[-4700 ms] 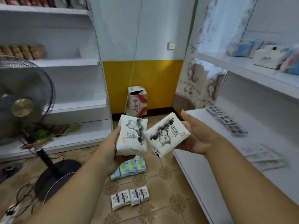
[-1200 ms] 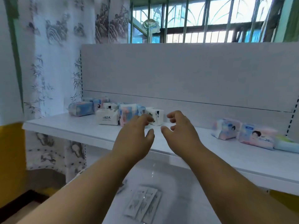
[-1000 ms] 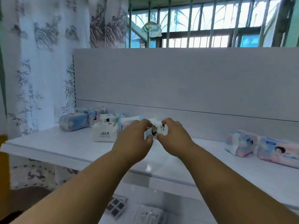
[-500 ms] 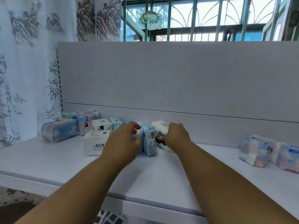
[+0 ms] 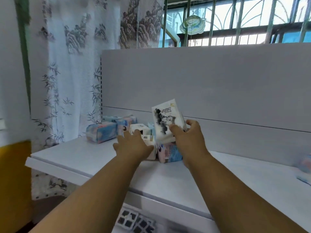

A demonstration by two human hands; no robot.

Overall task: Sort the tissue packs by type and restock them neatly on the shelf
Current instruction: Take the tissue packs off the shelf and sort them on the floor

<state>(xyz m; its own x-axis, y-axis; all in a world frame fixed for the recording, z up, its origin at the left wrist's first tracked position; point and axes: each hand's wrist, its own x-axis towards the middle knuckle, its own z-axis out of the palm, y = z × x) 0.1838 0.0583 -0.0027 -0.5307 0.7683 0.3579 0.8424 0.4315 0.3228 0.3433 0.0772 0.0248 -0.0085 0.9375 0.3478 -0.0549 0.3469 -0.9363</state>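
Note:
My right hand (image 5: 188, 140) grips a white tissue pack with a black ink-style cat print (image 5: 165, 121), holding it upright above the white shelf (image 5: 84, 157). Below it stands a pink-and-blue pack (image 5: 169, 153). My left hand (image 5: 134, 146) rests with relaxed fingers on a white pack (image 5: 149, 143) in the cluster. Behind these lie another white pack (image 5: 139, 129) and a larger pink-and-blue soft pack (image 5: 101, 134) at the left end.
Another pink-and-blue pack (image 5: 304, 169) lies at the shelf's far right. The grey back panel (image 5: 202, 81) closes the shelf behind. A patterned curtain (image 5: 70, 64) hangs on the left. Small dark-patterned packs (image 5: 134, 222) lie on the lower shelf.
My right hand has lifted the cat-print pack up off the shelf and turned its face toward me. My left hand stayed on the white packs. The camera pulled back.

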